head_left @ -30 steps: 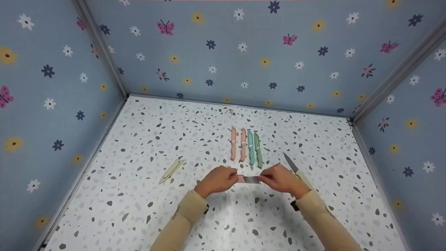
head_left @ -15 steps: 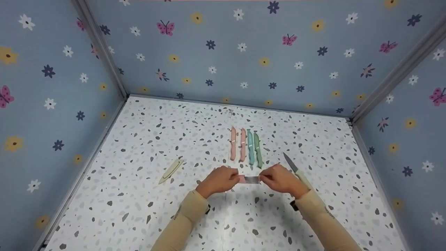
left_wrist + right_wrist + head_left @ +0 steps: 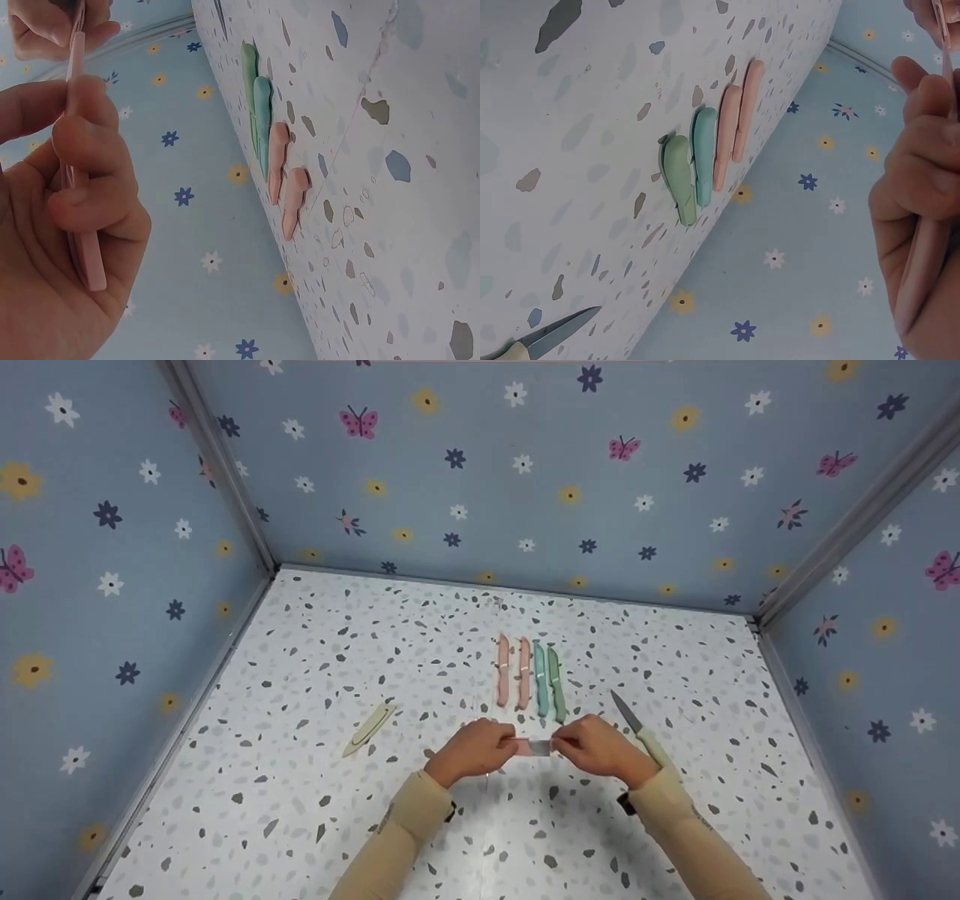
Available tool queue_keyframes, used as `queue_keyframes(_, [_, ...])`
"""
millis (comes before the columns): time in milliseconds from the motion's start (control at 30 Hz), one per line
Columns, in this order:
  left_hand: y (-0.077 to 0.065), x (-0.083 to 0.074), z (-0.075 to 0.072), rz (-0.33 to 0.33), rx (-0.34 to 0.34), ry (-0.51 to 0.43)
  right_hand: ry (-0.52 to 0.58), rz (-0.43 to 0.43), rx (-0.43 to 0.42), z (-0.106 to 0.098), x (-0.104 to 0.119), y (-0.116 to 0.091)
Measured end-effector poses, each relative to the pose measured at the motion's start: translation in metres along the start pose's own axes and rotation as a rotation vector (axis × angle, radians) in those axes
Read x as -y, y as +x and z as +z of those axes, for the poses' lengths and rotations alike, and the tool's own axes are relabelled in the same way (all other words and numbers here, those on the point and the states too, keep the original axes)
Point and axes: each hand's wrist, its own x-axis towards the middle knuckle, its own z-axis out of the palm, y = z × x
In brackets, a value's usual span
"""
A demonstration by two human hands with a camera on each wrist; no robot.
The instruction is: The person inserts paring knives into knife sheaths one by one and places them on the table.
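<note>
My left hand (image 3: 471,750) grips a flat pink knife sheath (image 3: 91,266) in curled fingers. Across from it, my right hand (image 3: 602,748) holds the pink handle (image 3: 924,270) of a knife. Between the two hands part of its grey blade (image 3: 540,748) shows, with its left end inside the sheath. Both pieces are held roughly level above the table, at its middle. Just beyond the hands lie two pink knives (image 3: 502,669), a teal knife (image 3: 541,679) and a green knife (image 3: 556,684), side by side in their sheaths.
A cream-handled knife (image 3: 628,712) lies with a bare blade beside my right hand, its handle partly behind the forearm. Left of my left hand is a cream sheath (image 3: 369,730). Blue flowered walls (image 3: 510,487) enclose the speckled white table (image 3: 315,660) at the back and sides.
My right hand has moved slightly left toward my left hand, and less of the blade shows between them. The knives lying on the table stay in place.
</note>
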Motion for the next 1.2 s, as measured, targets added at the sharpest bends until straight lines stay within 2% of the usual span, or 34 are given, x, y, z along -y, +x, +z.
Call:
queue_keyframes(533, [0.004,0.001,0.002,-0.020,0.003,0.027,-0.008,0.005,0.013,0.002,0.004,0.008])
queue_keyframes(867, [0.006,0.000,0.003,-0.056,0.003,-0.003,-0.028,-0.018,-0.010,0.003,0.005,0.014])
queue_keyframes(1200, [0.006,0.001,0.002,-0.027,-0.010,-0.026,-0.046,-0.056,-0.032,0.005,0.007,0.019])
